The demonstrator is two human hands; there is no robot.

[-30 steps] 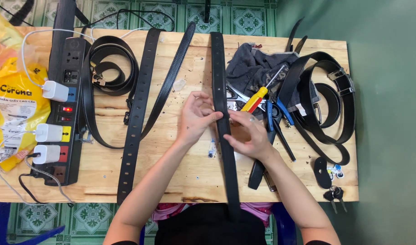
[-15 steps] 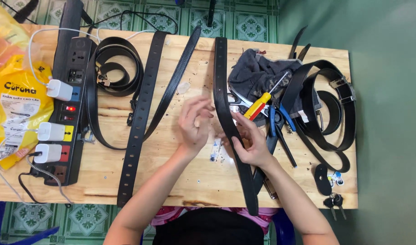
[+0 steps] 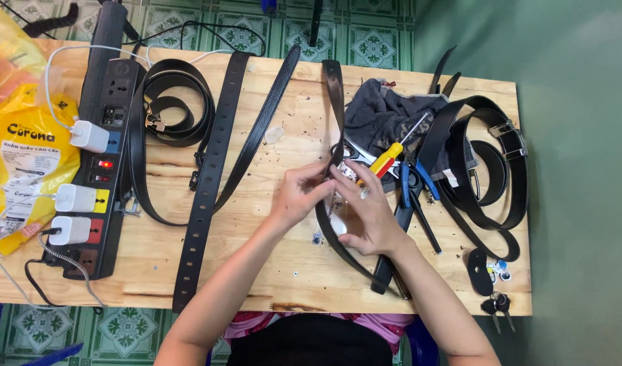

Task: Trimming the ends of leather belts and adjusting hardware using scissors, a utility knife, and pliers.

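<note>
A wooden table seen from above, with a person seated at its near edge.

At the far left lies one yellow bag. Beside it runs one black power strip carrying three white plugs and a lit red switch. Next comes one coiled black belt, then two flat belt straps side by side: a wide one with holes and a narrower one slanting toward the far edge.

At the middle lies the belt being handled; it runs from the far edge down between the hands and curves to the near right. The left hand comes in from below, palm down, with thumb and fingers pinched shut on the belt. The right hand meets it fingertip to fingertip, its fingers closed on the same belt, the palm cupped over the strap. Both forearms angle in from the near edge.

Right of the hands sits one grey cloth, with one yellow-handled screwdriver across it and one pair of blue-handled pliers just beside. Further right is a tangle of black belts; the count cannot be told. Near the right corner lies one black key fob, with one bunch of keys at the table edge.
</note>
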